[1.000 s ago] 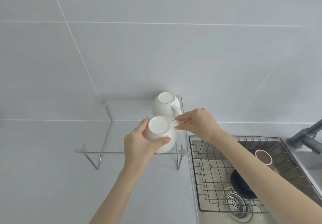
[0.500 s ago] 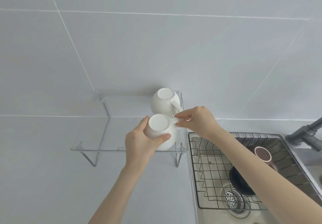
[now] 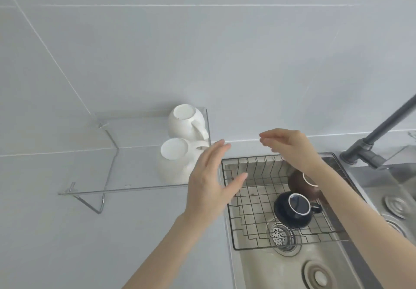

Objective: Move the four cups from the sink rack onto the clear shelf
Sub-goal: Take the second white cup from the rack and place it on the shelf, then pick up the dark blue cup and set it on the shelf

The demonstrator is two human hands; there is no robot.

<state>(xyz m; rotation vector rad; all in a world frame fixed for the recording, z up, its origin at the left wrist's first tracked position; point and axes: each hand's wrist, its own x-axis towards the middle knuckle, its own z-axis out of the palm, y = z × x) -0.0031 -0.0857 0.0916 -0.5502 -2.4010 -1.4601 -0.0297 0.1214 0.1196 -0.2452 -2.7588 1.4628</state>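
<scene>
2 white cups point(image 3: 177, 151) sit upside down on the shelf point(image 3: 135, 187); black cup point(image 3: 295, 208) and brown cup point(image 3: 302, 184) wait in the rack point(image 3: 252, 198). left hand point(image 3: 209, 187) and right hand point(image 3: 292, 147) hang open, empty. likely glazed ceramic: hard, slick, breakable; grip the body or handle.

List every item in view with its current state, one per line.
Far white cup: upside down on clear shelf.
Near white cup: upside down on shelf.
Black cup: inverted in sink rack.
Brown cup: in rack.
Left hand: open, empty.
Right hand: open, empty.
</scene>
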